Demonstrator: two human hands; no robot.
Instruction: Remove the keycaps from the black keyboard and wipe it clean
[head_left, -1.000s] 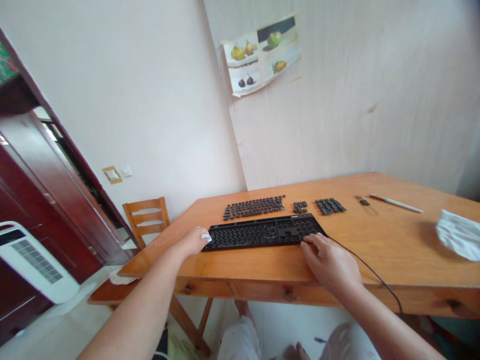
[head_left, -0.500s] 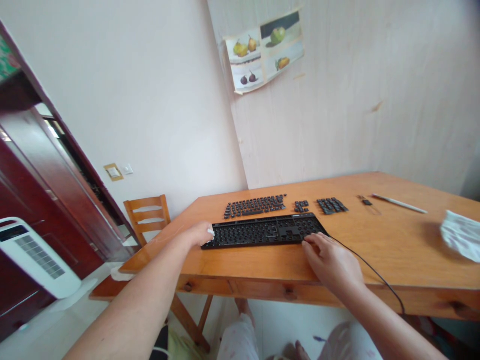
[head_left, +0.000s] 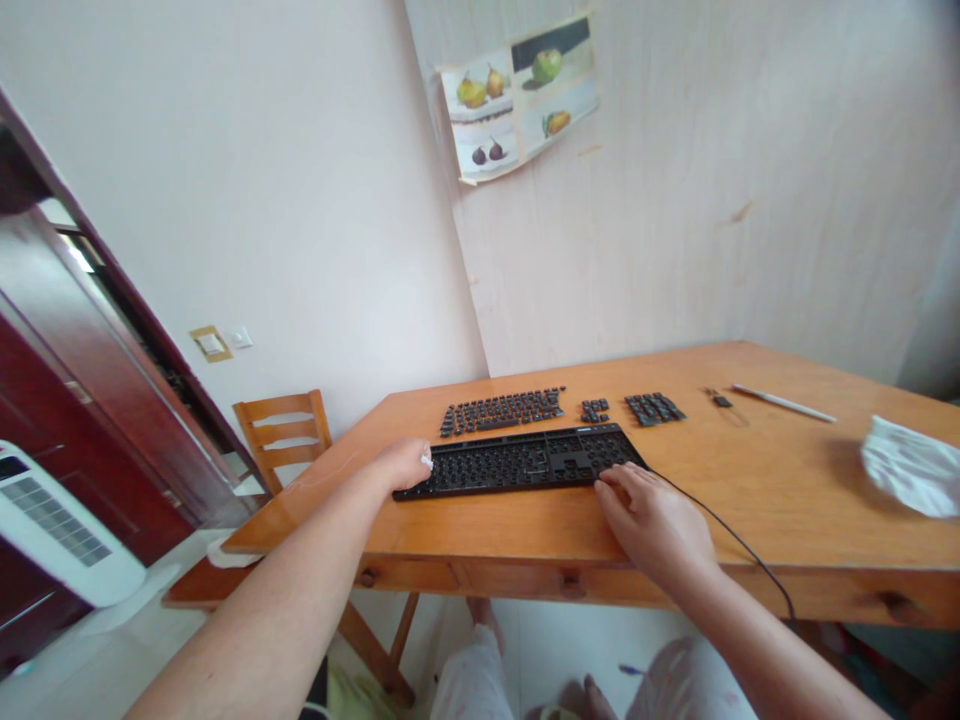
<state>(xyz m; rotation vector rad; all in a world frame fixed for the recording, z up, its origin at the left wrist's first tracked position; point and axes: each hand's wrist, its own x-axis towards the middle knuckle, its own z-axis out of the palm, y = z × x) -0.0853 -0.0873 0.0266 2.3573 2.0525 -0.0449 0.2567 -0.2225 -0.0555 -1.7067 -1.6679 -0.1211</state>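
Observation:
A black keyboard (head_left: pixel 517 463) without its keycaps lies near the front of the wooden table. At its left end, my left hand (head_left: pixel 407 465) is closed around a small white tissue (head_left: pixel 427 459) pressed against the keyboard; the fingertips are mostly hidden. My right hand (head_left: pixel 652 515) grips the lower right corner of the keyboard with bent fingers. Behind the keyboard, loose black keycaps sit in groups: a large main block (head_left: pixel 502 411), a small cluster (head_left: pixel 595 410) and a number-pad block (head_left: pixel 654 408).
The keyboard's black cable (head_left: pixel 739 535) runs off the table's front edge at right. A small dark tool with wire loops (head_left: pixel 721 400), a white pen-like stick (head_left: pixel 784 403) and a crumpled white cloth or wrapper (head_left: pixel 911 467) lie on the right of the table (head_left: pixel 810 490). A wooden chair (head_left: pixel 283 430) stands left.
My left hand with the tissue has shifted slightly right and up on the keyboard's left end. My right hand stays at the corner. The whole view has moved a little.

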